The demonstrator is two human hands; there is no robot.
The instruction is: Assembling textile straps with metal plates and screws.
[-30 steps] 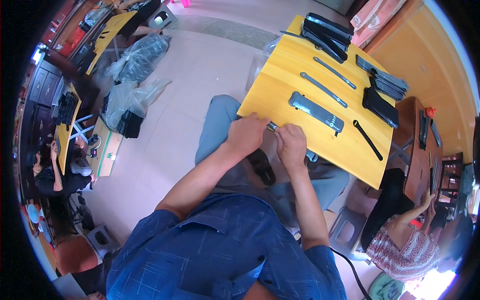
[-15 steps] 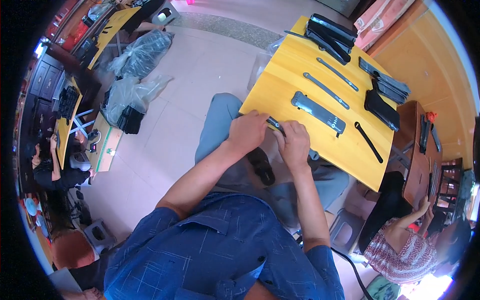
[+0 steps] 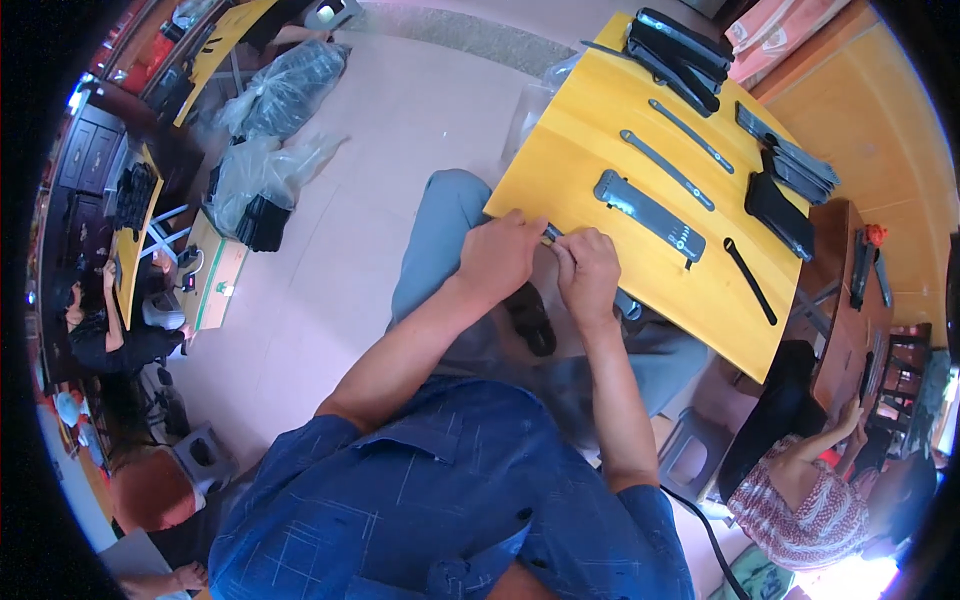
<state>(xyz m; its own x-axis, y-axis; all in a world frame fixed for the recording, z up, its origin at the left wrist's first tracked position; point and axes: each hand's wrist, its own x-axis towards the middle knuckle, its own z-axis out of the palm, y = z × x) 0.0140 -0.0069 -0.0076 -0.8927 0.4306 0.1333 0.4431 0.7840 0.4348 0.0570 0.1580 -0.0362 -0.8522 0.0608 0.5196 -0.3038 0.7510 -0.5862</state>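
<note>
Dark strip (image 3: 551, 234), largely hidden by the hands: centre of frame, at near edge of yellow table (image 3: 560, 150). Left hand (image 3: 503, 258) and right hand (image 3: 588, 272) both grasp it, close beside each other. Flat grey piece (image 3: 652, 217) lies right of centre; two grey straps (image 3: 668, 170) above it, black strap (image 3: 750, 281) to its lower right. Black cases (image 3: 680, 58): upper right.
</note>
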